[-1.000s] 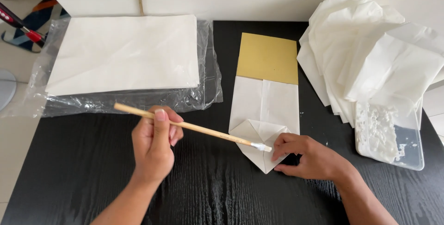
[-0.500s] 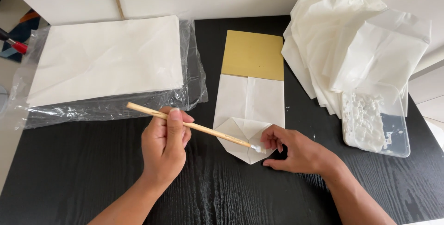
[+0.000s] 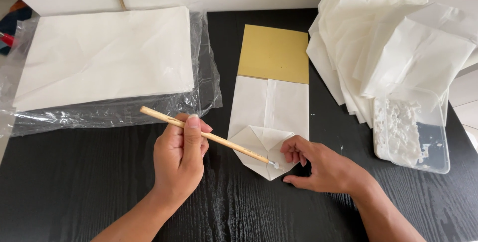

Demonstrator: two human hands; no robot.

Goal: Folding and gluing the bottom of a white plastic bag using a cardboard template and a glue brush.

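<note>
Left hand (image 3: 180, 158) pinching a wooden brush (image 3: 206, 136), right hand (image 3: 318, 165) fingers pressed flat on the folded white paper bag (image 3: 269, 122).

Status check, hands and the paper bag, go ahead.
Left hand grips wooden brush, tip on folded bag bottom. Right hand pins white paper bag flat. Paste tray to the right, nothing in the way.

Perhaps home craft table (image 3: 99, 192), paper stacks (image 3: 104, 55)
</note>
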